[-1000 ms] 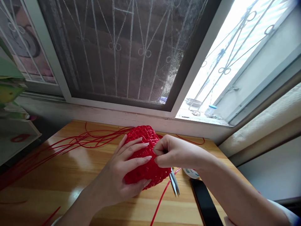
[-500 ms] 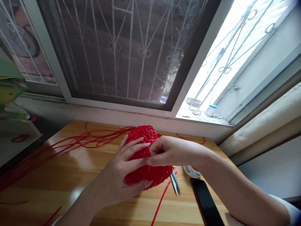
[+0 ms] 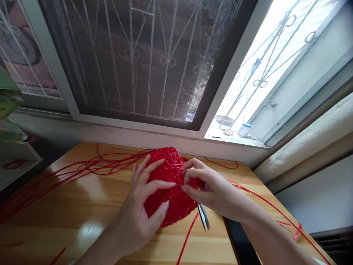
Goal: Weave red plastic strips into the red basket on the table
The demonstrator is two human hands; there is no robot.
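Your left hand (image 3: 143, 200) is spread wide, thumb well apart from fingers, on the left side of the red woven piece (image 3: 171, 176), lower center of frame. Your right hand (image 3: 202, 182) is curled at its right side, thumb and index close; can't tell if they pinch a strand. Piece: glossy, criss-cross weave, rounded outline, small gaps low right. It's on the wood-grain table (image 3: 110, 224). Scissors (image 3: 204, 218) stick out just beside it, blades toward you; black phone (image 3: 239, 239) to their right, partly under your right forearm. Loose red strands (image 3: 107, 162) run left. Behind: barred window (image 3: 138, 123), blue-lidded jar (image 3: 244, 129) on the sill, beige curtain (image 3: 309, 147) at right. Scissor handles hidden; phone cut off at bottom edge.
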